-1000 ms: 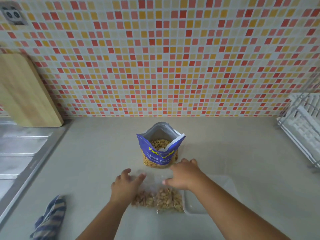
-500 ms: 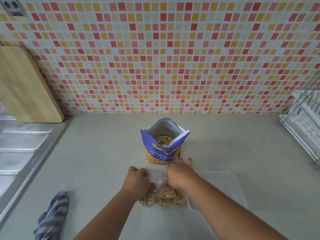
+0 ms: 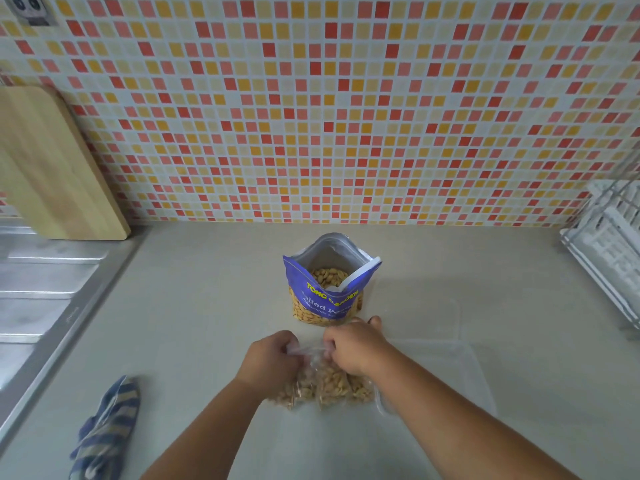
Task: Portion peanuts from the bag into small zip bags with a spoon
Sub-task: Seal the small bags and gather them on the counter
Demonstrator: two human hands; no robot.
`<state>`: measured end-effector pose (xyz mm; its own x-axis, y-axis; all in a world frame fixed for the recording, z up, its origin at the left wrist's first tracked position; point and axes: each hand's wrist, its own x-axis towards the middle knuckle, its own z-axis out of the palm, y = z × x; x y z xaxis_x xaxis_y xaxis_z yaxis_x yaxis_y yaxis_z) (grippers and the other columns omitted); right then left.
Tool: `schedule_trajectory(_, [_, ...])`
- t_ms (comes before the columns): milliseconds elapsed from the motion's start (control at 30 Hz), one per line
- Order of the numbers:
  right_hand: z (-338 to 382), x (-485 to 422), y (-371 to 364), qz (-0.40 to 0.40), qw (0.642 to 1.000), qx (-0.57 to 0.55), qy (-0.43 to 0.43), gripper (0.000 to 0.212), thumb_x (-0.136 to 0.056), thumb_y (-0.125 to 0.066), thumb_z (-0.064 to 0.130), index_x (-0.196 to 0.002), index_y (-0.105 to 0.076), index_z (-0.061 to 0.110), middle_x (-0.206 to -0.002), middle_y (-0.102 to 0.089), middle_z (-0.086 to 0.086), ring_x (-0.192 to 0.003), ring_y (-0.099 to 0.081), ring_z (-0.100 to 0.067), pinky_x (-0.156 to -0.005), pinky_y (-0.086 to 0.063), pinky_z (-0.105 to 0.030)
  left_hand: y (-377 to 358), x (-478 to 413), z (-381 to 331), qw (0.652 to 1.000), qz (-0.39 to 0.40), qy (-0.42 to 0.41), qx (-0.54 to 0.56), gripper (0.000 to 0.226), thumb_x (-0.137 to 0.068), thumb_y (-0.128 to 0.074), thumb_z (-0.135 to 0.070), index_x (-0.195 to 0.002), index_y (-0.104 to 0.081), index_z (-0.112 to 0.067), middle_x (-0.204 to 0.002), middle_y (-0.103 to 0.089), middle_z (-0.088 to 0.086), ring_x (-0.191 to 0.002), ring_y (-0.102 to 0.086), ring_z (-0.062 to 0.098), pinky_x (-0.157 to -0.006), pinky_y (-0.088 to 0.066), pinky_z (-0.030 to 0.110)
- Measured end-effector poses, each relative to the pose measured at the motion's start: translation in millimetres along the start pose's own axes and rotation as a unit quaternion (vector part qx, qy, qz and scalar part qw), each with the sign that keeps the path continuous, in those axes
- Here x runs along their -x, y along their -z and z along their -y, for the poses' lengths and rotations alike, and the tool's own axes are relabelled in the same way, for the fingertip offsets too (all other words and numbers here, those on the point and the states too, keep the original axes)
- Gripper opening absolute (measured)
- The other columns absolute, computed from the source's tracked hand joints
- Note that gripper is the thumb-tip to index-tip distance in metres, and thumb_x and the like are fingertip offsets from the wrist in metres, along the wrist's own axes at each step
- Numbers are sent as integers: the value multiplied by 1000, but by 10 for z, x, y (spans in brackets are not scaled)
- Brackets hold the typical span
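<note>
A blue peanut bag [image 3: 327, 296] stands open on the counter, peanuts showing inside, with a white spoon handle at its mouth. Just in front of it lie small clear zip bags [image 3: 325, 384] filled with peanuts. My left hand [image 3: 270, 360] and my right hand [image 3: 353, 344] both pinch the top edge of one zip bag, fingers closed on the plastic. The hands hide the bag's seal.
A clear plastic container [image 3: 450, 372] sits to the right of the zip bags. A blue striped cloth [image 3: 104, 431] lies at the front left. A steel sink drainboard [image 3: 38, 292] and a wooden cutting board [image 3: 52, 168] are on the left, a white dish rack [image 3: 609, 244] on the right.
Both hands went from flat on the zip bags to gripping the top edge of one bag, fingers curling shut. The view shifted slightly toward the counter's back.
</note>
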<state>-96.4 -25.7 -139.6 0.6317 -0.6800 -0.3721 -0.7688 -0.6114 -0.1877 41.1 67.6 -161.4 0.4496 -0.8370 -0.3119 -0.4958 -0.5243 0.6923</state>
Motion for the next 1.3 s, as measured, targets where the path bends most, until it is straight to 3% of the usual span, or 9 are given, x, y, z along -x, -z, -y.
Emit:
schedule_trajectory(100, [31,61,79,-10,999,-40,26,10,-91,-43,26,-85,-51,29,-110,-68,4,-106,-53,-23,-94,-26,-40,72,27,31,998,2,-10,66,24,-75,-74,-18,-66,-53,-21,-62,-51,-6,-52,-45,10,-50,-38,18])
schedule_trajectory(233, [84,161,135,-26,992,-120,25,20,-94,-46,32,-108,-57,23,-118,-62,-5,-112,-41,-30,-95,-34,-33,175,55,70,989,14,-5,148,34,-73,-79,-17,-56,-53,-30,-61,-50,-2,-52,-44,15,-55,-39,24])
schedule_trajectory(500, [74,438,364,-85,967,-223,89,11,-92,-50,25,-81,-47,25,-93,-70,-3,-91,-62,-24,-79,-48,-32,527,231,-210,968,62,-81,228,23,-60,-77,-25,-59,-54,-24,-56,-49,-10,-59,-43,16,-61,-37,29])
schedule_trajectory(667, [-263,752,694,-84,962,-250,74,12,-91,-53,20,-80,-48,24,-90,-69,-3,-90,-64,-22,-81,-48,-31,428,332,-686,952,114,-121,258,22,-74,-76,-3,-74,-56,-11,-61,-55,-3,-55,-51,13,-55,-45,21])
schedule_trajectory(767, [-586,904,860,-87,966,-238,47,11,-91,-55,17,-84,-50,23,-87,-62,2,-82,-55,-15,-71,-41,-24,155,345,-1013,949,126,-120,261,24,-78,-73,-2,-69,-53,-14,-56,-56,-4,-47,-52,9,-50,-43,18])
schedule_trajectory(1000, [-1241,984,659,-39,974,-220,-32,9,-91,-57,20,-87,-50,25,-91,-57,0,-84,-54,-16,-80,-49,-33,-557,247,-1341,953,163,-74,243,26,-80,-70,-1,-73,-49,-15,-57,-58,0,-34,-48,1,-36,-35,12])
schedule_trajectory(1067, [-1326,957,542,-33,975,-216,-44,9,-90,-56,20,-87,-49,26,-92,-56,0,-86,-53,-16,-79,-46,-31,-689,217,-1327,957,166,-55,230,26,-80,-70,-2,-72,-50,-15,-49,-59,-6,-35,-48,2,-36,-35,13])
schedule_trajectory(1167, [-1389,906,411,-28,977,-204,-56,7,-90,-55,22,-91,-51,27,-94,-54,0,-88,-51,-15,-74,-37,-24,-828,169,-1289,969,155,-34,192,22,-77,-74,-9,-71,-54,-16,-59,-59,2,-44,-51,10,-43,-38,17])
schedule_trajectory(1300, [-1394,873,274,-11,978,-192,-78,17,-92,-52,21,-107,-59,18,-112,-62,-9,-97,-56,-23,-76,-37,-24,-937,164,-1261,979,149,-1,140,19,-79,-70,-8,-78,-52,-15,-63,-56,2,-36,-50,5,-37,-37,14])
